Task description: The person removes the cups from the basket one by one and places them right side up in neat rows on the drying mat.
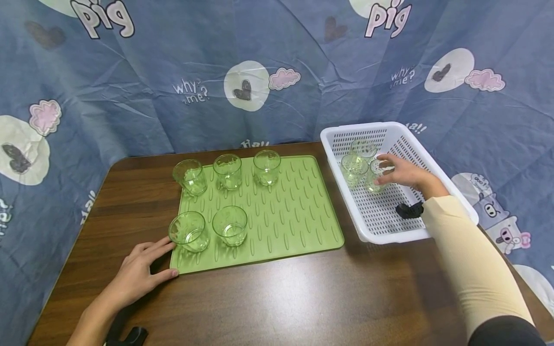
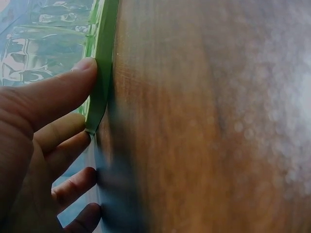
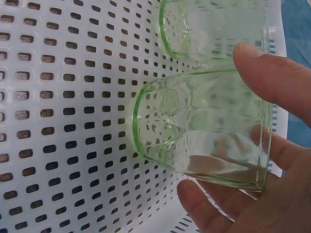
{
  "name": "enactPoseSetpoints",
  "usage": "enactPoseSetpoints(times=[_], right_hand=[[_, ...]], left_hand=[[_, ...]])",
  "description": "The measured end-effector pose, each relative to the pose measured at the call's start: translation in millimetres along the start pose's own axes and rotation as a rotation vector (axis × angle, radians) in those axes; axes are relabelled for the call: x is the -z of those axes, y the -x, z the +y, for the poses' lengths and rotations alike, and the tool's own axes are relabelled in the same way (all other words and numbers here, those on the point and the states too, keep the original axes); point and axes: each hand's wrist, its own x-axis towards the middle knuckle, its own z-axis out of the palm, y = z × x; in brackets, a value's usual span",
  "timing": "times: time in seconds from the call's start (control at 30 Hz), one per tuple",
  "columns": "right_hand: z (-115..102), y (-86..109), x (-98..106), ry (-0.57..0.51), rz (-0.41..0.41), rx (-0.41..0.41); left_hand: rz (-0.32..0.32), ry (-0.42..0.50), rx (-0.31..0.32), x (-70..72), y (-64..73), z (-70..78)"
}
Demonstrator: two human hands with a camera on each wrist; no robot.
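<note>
My right hand (image 1: pixel 402 172) reaches into a white basket (image 1: pixel 391 235) and holds a clear green-tinted drinking glass (image 3: pixel 194 126) near its rim. Thumb and fingers lie on opposite sides of this glass, whose base is close over the perforated basket floor. Two more such glasses, one at the left (image 1: pixel 354 168) and one behind (image 1: pixel 363 148), stand beside it. At the front left corner of a green drying mat (image 1: pixel 281 221), my left hand (image 1: pixel 140 271) rests with thumb and fingertips along the mat's edge. The nearest glass (image 1: pixel 190 233) on the mat is right by its fingertips.
Another glass (image 1: pixel 230 227) stands in the mat's front row. Along the back are a tilted glass (image 1: pixel 190 178) at the mat's edge, a middle glass (image 1: pixel 228 173) and a right glass (image 1: pixel 267 168). A printed blue cloth (image 1: pixel 277 43) hangs behind the brown wooden table (image 1: pixel 268 298).
</note>
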Motion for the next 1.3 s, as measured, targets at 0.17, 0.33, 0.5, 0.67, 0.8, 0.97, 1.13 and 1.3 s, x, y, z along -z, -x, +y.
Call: enactPoseSetpoints(times=[0.17,0.33,0.5,0.67,0.8,0.97,1.13,1.3], right_hand=[[-1,0.0,-1,-0.01,0.006,0.001],[-3,0.4,-2,-0.023,0.064,-0.006],[-13,4.1,1,-0.042,0.159,0.003],[-20,11.7,11,-0.066,0.242,0.02],[-23,20.9,22,-0.075,0.321,0.034],[-36,34.9,28,-0.15,0.463,0.146],[-64,41.2,21,-0.306,0.548,0.324],[-95,41.8,7,-0.395,0.557,0.466]], left_hand=[[0.008,0.0,-0.007,-0.3,0.0,-0.1],[0.007,-0.004,-0.007,0.0,0.5,0.6],[-0.016,-0.007,0.009,1.9,1.3,3.8],[-0.029,-0.004,0.016,1.9,1.3,3.9],[-0.025,-0.002,0.017,2.5,1.7,2.2],[-0.017,-0.006,0.016,3.4,1.7,0.9],[-0.016,-0.017,0.008,2.9,2.1,1.2],[-0.035,-0.007,0.021,1.8,1.3,2.3]])
